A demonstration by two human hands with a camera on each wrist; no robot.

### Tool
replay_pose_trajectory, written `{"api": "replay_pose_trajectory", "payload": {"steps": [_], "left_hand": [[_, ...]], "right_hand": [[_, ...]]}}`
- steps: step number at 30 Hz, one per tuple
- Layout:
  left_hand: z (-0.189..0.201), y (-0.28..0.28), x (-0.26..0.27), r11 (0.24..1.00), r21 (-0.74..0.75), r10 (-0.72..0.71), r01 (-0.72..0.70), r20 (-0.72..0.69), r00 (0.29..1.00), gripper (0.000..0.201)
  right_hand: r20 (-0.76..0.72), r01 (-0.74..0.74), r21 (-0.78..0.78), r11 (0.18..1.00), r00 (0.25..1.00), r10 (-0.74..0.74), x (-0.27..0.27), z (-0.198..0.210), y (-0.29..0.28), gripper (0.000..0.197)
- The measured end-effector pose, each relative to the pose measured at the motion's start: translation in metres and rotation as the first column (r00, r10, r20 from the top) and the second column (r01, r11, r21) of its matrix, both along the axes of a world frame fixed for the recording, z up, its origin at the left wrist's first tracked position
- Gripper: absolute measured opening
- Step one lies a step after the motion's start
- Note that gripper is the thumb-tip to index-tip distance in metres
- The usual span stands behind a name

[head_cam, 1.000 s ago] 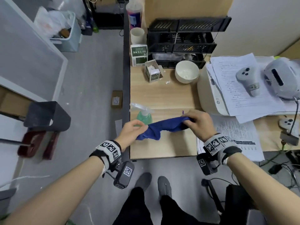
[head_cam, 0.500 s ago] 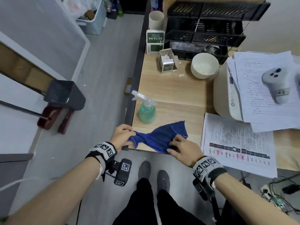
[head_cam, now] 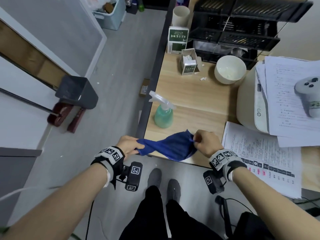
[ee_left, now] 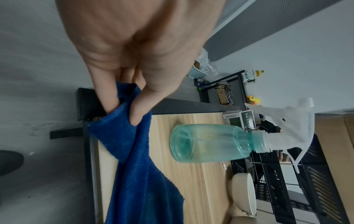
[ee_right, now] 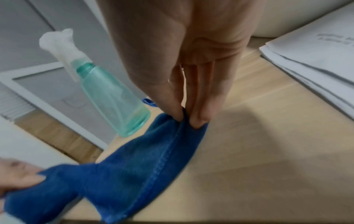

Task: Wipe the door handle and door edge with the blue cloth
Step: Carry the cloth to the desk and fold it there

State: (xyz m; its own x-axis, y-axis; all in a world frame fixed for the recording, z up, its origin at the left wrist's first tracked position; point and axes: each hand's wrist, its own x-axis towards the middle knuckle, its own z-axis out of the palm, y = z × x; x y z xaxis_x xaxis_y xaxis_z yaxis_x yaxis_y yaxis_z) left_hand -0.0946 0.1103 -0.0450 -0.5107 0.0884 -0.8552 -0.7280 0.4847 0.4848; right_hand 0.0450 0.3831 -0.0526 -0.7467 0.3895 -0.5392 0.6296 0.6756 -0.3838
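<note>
**Two hands on the cloth, wiping not yet begun**

Both of your hands held the blue cloth [head_cam: 168, 148] stretched between them over the near left corner of the table [head_cam: 195, 101]. Your left hand [head_cam: 129, 144] had thumb and fingers curled round one bunched end, just off the table's dark edge; the left wrist view showed the fabric pinched and hanging from that grip. Your right hand [head_cam: 207, 142] pinched the opposite end between thumb and fingertips [ee_right: 199, 119], low over the wood. The middle of the cloth sagged, and part of it lay on the table top. A green spray bottle [head_cam: 163, 116] stood upright just behind the cloth, apart from it and untouched.

By judgement, you were at the preparation step: taking up and arranging the cloth before any contact with a door. No door handle could be identified with certainty in these views; a grey panel [head_cam: 52, 28] with a pale frame stood to your left across the floor, and whether it was the door cannot be told. The next move probably called for gathering the cloth into one hand as a pad and turning away from the table toward the door.
</note>
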Motion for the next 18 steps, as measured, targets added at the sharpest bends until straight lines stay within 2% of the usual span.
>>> {"api": "replay_pose_trajectory", "payload": {"steps": [3,6,9,11,14,18], "left_hand": [[0.004,0.0,-0.006,0.999,-0.003,0.04,-0.04,-0.039,0.998,0.029],[0.012,0.003,-0.012,0.996,0.035,0.084,-0.081,-0.109,0.991,0.028],[0.021,0.006,-0.015,0.992,0.101,0.088,-0.069,-0.195,0.977,0.024],[0.026,0.006,-0.016,0.989,0.14,0.076,-0.04,-0.258,0.963,0.016],[0.023,0.005,-0.017,0.992,0.127,0.054,-0.022,-0.257,0.965,0.017],[0.004,0.002,-0.009,1.0,-0.011,0.008,-0.009,-0.117,0.993,0.037]], "right_hand": [[-0.189,0.205,-0.13,0.97,0.955,-0.227,0.001,0.015,0.012,0.019],[-0.326,0.362,-0.248,0.898,0.842,-0.43,0.002,0.028,0.026,0.016],[-0.384,0.446,-0.351,0.824,0.734,-0.561,0.006,0.037,0.038,0.019],[-0.397,0.476,-0.383,0.792,0.689,-0.606,0.012,0.038,0.04,0.023],[-0.358,0.485,-0.335,0.808,0.728,-0.585,0.027,0.026,0.037,0.025],[-0.145,0.435,-0.231,0.871,0.869,-0.472,0.049,-0.003,0.026,0.028]]}}
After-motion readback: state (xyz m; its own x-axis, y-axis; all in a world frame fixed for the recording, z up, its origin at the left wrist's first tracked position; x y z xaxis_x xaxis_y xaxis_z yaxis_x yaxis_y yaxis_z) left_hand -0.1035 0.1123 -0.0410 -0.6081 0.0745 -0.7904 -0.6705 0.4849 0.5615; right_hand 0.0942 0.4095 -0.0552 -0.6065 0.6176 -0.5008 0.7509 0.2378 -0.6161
